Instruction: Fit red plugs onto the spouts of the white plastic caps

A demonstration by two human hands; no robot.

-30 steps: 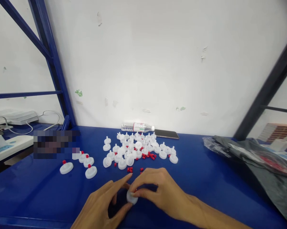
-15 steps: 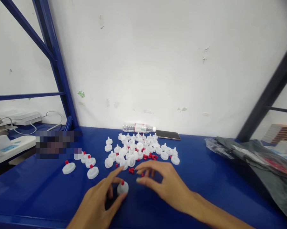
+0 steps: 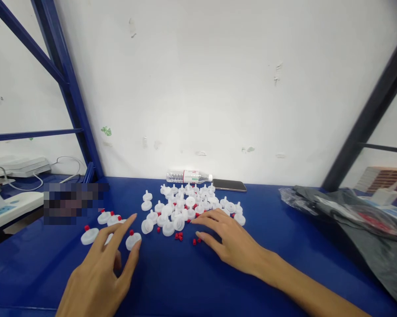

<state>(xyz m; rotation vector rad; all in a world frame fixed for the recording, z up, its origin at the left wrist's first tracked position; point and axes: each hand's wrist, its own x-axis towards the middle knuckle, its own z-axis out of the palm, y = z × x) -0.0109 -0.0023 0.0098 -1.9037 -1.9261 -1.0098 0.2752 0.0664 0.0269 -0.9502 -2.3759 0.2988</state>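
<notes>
A pile of white plastic discs (image 3: 185, 206) lies mid-table on the blue table (image 3: 267, 264), with small red caps (image 3: 178, 237) scattered along its near edge. To the left sits a group of discs fitted with red caps (image 3: 90, 235). My left hand (image 3: 101, 270) is open beside that group, its thumb next to a capped disc (image 3: 133, 240) resting on the table. My right hand (image 3: 229, 240) is open and spread flat, its fingertips at the near edge of the pile, close to loose red caps (image 3: 195, 241).
A clear water bottle (image 3: 188, 177) and a dark phone (image 3: 229, 185) lie against the white wall behind the pile. A dark plastic bag (image 3: 353, 215) covers the table's right side. Blue frame bars (image 3: 69, 92) rise at left, with a white power strip (image 3: 7, 204) beyond.
Both hands held one disc near the front edge. My left hand then carried the capped disc left and set it by the capped group, while my right hand moved forward to the pile.
</notes>
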